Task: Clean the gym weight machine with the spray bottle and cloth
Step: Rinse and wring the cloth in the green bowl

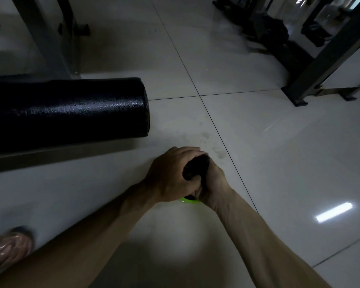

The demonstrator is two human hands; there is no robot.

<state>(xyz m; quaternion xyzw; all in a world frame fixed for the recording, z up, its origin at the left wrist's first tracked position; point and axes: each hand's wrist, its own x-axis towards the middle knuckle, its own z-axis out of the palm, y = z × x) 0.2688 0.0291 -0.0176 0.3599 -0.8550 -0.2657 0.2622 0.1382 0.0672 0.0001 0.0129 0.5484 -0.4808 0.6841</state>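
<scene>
Our forearms (96,242) lead to left hand (170,175) and right hand (213,185), both clenched around a dark wad, probably the cloth (195,167), over a green rim (190,201); squeezing could wet the floor tiles (268,146), risking slips.

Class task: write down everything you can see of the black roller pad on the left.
The roller pad is a thick black cylinder with a pebbled, glossy, leather-like skin. It lies horizontal above the tiled floor, running in from the left edge, its flat round end facing right. The left hand and right hand, gripping a dark object, are apart from it.
</scene>
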